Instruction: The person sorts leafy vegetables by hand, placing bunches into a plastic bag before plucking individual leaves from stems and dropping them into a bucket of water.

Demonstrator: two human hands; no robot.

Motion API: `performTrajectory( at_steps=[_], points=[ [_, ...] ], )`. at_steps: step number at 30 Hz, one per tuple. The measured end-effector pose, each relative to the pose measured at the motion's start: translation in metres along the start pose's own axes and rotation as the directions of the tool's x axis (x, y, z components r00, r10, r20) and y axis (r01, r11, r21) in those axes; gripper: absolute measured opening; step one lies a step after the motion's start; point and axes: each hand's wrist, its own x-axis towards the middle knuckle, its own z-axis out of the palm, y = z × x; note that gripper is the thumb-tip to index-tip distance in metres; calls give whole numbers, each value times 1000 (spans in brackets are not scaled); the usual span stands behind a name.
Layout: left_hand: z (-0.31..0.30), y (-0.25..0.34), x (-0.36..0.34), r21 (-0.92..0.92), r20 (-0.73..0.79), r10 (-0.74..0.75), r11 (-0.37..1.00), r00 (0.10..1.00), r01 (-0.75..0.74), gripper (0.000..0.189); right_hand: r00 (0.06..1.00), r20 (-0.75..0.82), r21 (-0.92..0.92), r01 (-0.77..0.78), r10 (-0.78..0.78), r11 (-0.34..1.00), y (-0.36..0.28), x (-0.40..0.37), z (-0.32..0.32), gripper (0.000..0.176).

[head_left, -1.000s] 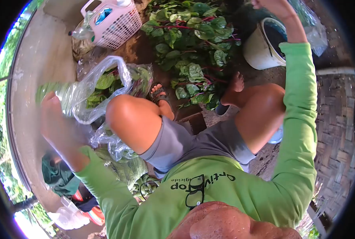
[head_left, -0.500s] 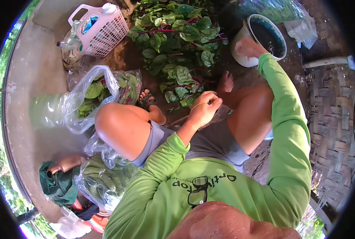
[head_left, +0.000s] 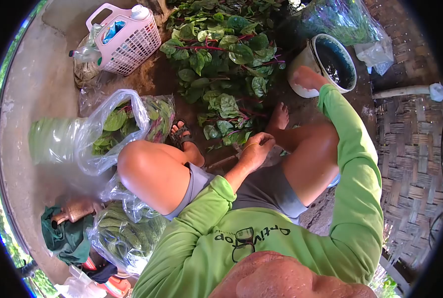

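Note:
My left hand (head_left: 259, 150) is above my lap between the knees, fingers curled together, a thin yellow band at the wrist. Anything inside those fingers is too small to make out. Just beyond it lies a heap of leafy greens with dark red stems (head_left: 239, 52). My right hand (head_left: 307, 79) reaches forward to the near left side of a white bucket (head_left: 301, 59) holding dark liquid. It overlaps the bucket's outer wall; contact is uncertain. The right fingers look blurred, and their grip cannot be made out.
At the left stand a pink basket (head_left: 132, 47) with bottles and an open plastic bag of leaves (head_left: 107, 161). Another bag of long green vegetables (head_left: 132, 231) lies by my left thigh. A plastic bag of greens (head_left: 341, 22) sits behind the bucket; a woven panel (head_left: 410, 144) is at right.
The view has tilted slightly, so the scene sits lower. My left hand has come a little closer to my lap, fingers still curled. My right hand remains by the bucket, slightly lower against its side.

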Motion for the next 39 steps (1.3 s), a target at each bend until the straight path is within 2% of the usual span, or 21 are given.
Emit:
performTrajectory(
  at_steps=[2,5,8,11,14,15,16,23,27,30,31,34,37,39],
  points=[
    [-1,-6,3,-33,-2,0,999,1000,0,24,999,36,-50,-38,40,998,0,-4,-3,20],
    [-2,-2,9,-6,75,-124,992,989,124,23,995,62,-62,-80,84,995,2,-3,-3,20],
    [3,-20,16,-106,80,-116,987,990,124,25,995,73,-84,-59,66,995,9,4,3,20],
    [7,-7,8,29,-123,114,993,986,-111,31,996,70,-102,-54,61,993,11,6,4,20],
    [3,-17,15,-78,-30,-7,997,1000,5,37,1000,30,-94,0,3,996,8,0,4,25],
    [5,-22,17,-87,-45,6,996,999,-9,34,1000,16,-93,21,-20,995,15,4,7,24],
    [5,-20,18,-174,-35,-23,985,999,16,32,999,3,-94,43,-42,995,19,5,6,24],
    [2,-17,19,-163,-58,-40,986,998,30,25,994,35,40,-108,107,993,20,-1,-1,17],
    [3,-14,20,-268,-59,-86,961,995,68,25,998,-9,-114,-65,64,991,11,-7,2,22],
    [3,-12,19,-273,-63,-87,960,994,67,24,999,-42,-76,23,-26,997,10,-10,3,23],
    [3,-10,18,-296,-45,-98,952,994,81,25,1000,-25,-80,5,-7,997,8,-11,2,22],
    [4,-18,21,-317,-41,-78,946,996,62,24,995,-60,-156,71,-81,985,10,-12,4,23],
    [3,-21,19,-335,-41,-82,940,996,64,24,996,0,-106,85,-86,991,27,0,5,14],
    [2,-22,20,-318,-49,-88,946,995,68,23,999,-10,-79,35,-35,996,34,4,7,15]
  ],
)
